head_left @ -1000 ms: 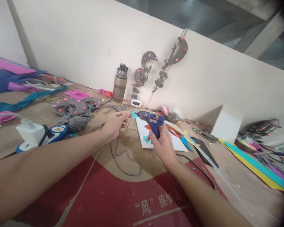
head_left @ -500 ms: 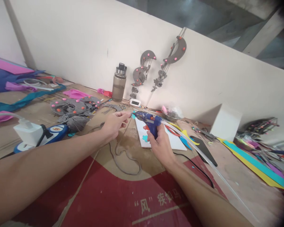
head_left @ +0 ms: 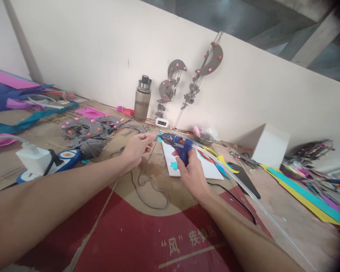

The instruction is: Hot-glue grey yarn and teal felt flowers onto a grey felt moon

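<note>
My right hand (head_left: pixel 193 172) is wrapped round the handle of a blue glue gun (head_left: pixel 181 145), with a long clear glue stick (head_left: pixel 252 196) running out of its back. The gun's nozzle points left, close to the fingertips of my left hand (head_left: pixel 138 150). Those fingers are pinched at a small piece by the nozzle, too small to make out. A grey cord (head_left: pixel 155 207) hangs from near my left hand and loops on the cardboard (head_left: pixel 130 234). Behind the gun lies a white board (head_left: pixel 215 172) with a turquoise cutout (head_left: pixel 173 165) on it.
A bottle (head_left: pixel 142 100) and a small white clock (head_left: pixel 161 122) stand by the wall. Grey crescents (head_left: pixel 87 128) and a white plug (head_left: pixel 34 158) on a power strip are at the left. Turquoise and yellow strips (head_left: pixel 306 194) lie right, near a dark flat piece (head_left: pixel 245 179).
</note>
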`<state>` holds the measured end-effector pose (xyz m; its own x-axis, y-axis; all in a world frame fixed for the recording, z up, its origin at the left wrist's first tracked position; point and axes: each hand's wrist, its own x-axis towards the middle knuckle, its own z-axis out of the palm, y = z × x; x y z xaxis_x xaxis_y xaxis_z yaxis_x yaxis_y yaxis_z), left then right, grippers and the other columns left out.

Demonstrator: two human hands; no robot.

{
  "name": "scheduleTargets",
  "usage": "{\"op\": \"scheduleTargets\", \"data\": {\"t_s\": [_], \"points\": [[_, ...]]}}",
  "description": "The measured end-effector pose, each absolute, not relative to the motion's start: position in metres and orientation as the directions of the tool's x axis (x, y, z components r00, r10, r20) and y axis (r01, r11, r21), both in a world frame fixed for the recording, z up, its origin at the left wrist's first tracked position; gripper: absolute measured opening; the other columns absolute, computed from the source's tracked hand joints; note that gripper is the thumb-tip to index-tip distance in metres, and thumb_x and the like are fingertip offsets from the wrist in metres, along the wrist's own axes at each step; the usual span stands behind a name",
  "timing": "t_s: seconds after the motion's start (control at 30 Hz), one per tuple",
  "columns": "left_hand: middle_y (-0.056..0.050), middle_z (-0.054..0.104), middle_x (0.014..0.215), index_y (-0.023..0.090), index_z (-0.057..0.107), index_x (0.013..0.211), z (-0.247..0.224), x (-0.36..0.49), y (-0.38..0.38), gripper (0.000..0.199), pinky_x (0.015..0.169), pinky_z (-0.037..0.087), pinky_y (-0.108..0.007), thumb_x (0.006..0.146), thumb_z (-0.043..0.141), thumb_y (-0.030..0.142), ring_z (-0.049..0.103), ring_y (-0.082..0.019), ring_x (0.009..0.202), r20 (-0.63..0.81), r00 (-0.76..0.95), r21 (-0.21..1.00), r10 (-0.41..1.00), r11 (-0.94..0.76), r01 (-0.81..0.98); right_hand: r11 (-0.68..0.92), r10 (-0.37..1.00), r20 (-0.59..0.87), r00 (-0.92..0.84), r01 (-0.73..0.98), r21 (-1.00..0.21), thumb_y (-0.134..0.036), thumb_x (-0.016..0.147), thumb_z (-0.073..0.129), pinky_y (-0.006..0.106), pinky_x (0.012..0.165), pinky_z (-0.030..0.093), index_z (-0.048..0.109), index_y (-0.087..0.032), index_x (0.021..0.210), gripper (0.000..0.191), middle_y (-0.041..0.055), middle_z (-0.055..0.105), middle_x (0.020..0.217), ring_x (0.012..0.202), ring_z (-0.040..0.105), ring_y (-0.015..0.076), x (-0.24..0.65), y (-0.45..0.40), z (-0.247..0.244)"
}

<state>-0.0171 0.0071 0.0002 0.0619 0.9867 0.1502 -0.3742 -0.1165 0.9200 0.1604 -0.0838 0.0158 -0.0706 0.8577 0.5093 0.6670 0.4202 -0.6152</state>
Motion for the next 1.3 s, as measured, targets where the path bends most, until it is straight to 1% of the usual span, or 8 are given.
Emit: {"op": "scheduleTargets", "data": {"t_s": [0.1, 0.27, 0.4, 0.6, 0.83, 1.03, 1.3], "points": [[0.001, 0.053, 0.061, 0.014, 0.066, 0.068, 0.0009, -0.0175, 0.0066, 0.023, 0.045, 0.03, -0.019, 0.062, 0.076, 0.035, 0.042, -0.006, 0.052, 0.152, 0.066, 0.92, 0.986, -0.117, -0.374, 0.414, 0.853, 0.518, -0.057, 0.68, -0.606, -0.025, 0.087, 0.046, 0.034, 0.074, 0.049, 0.045, -0.02, 0.116, 0.029, 0.0098, 0.065, 0.103, 0.088, 0.062, 0.0218, 0.16, -0.0836, 0.0152], [0.002, 0.052, 0.059, 0.014, 0.065, 0.067, -0.0007, -0.0167, 0.0075, 0.022, 0.045, 0.031, -0.019, 0.062, 0.075, 0.033, 0.042, -0.006, 0.051, 0.145, 0.058, 0.923, 0.988, -0.114, -0.366, 0.416, 0.854, 0.517, -0.062, 0.678, -0.606, -0.024, 0.087, 0.046, 0.032, 0.071, 0.049, 0.045, -0.021, 0.112, 0.025, 0.0079, 0.065, 0.1, 0.08, 0.062, 0.0193, 0.159, -0.083, 0.0141], [0.001, 0.051, 0.059, 0.013, 0.065, 0.068, -0.0011, -0.0161, 0.0077, 0.023, 0.045, 0.031, -0.018, 0.061, 0.076, 0.033, 0.041, -0.006, 0.051, 0.143, 0.06, 0.923, 0.988, -0.111, -0.369, 0.415, 0.848, 0.527, -0.057, 0.689, -0.594, -0.023, 0.086, 0.046, 0.033, 0.073, 0.048, 0.046, -0.02, 0.112, 0.026, 0.008, 0.065, 0.099, 0.082, 0.062, 0.0199, 0.1592, -0.0822, 0.0142], [0.001, 0.053, 0.061, 0.013, 0.065, 0.068, 0.002, -0.0164, 0.0055, 0.025, 0.044, 0.032, -0.017, 0.06, 0.076, 0.034, 0.042, -0.006, 0.053, 0.13, 0.055, 0.919, 0.99, -0.1, -0.382, 0.401, 0.858, 0.513, -0.032, 0.666, -0.629, -0.024, 0.087, 0.046, 0.033, 0.072, 0.048, 0.047, -0.021, 0.11, 0.024, 0.0088, 0.066, 0.099, 0.086, 0.063, 0.0215, 0.1592, -0.0827, 0.0154], [0.002, 0.052, 0.058, 0.013, 0.064, 0.066, 0.0012, -0.0156, 0.0056, 0.026, 0.044, 0.031, -0.018, 0.059, 0.077, 0.034, 0.043, -0.005, 0.051, 0.127, 0.05, 0.919, 0.991, -0.098, -0.382, 0.397, 0.859, 0.51, -0.045, 0.688, -0.607, -0.024, 0.086, 0.046, 0.033, 0.072, 0.047, 0.046, -0.02, 0.108, 0.022, 0.0088, 0.065, 0.098, 0.08, 0.061, 0.0201, 0.1573, -0.0835, 0.0155], [0.001, 0.051, 0.058, 0.012, 0.065, 0.068, 0.0017, -0.0158, 0.0043, 0.025, 0.044, 0.032, -0.017, 0.061, 0.075, 0.033, 0.042, -0.005, 0.051, 0.139, 0.053, 0.922, 0.989, -0.11, -0.371, 0.409, 0.845, 0.534, -0.04, 0.69, -0.597, -0.023, 0.086, 0.047, 0.035, 0.076, 0.047, 0.047, -0.019, 0.108, 0.022, 0.0097, 0.065, 0.098, 0.086, 0.061, 0.0221, 0.1582, -0.0823, 0.0151], [0.002, 0.051, 0.058, 0.012, 0.064, 0.068, 0.0034, -0.0159, 0.003, 0.025, 0.044, 0.031, -0.017, 0.061, 0.075, 0.033, 0.042, -0.005, 0.05, 0.135, 0.066, 0.921, 0.989, -0.1, -0.378, 0.417, 0.836, 0.546, -0.046, 0.7, -0.58, -0.023, 0.086, 0.048, 0.038, 0.079, 0.046, 0.047, -0.019, 0.113, 0.027, 0.0111, 0.064, 0.1, 0.088, 0.061, 0.024, 0.159, -0.0804, 0.0126]]}}
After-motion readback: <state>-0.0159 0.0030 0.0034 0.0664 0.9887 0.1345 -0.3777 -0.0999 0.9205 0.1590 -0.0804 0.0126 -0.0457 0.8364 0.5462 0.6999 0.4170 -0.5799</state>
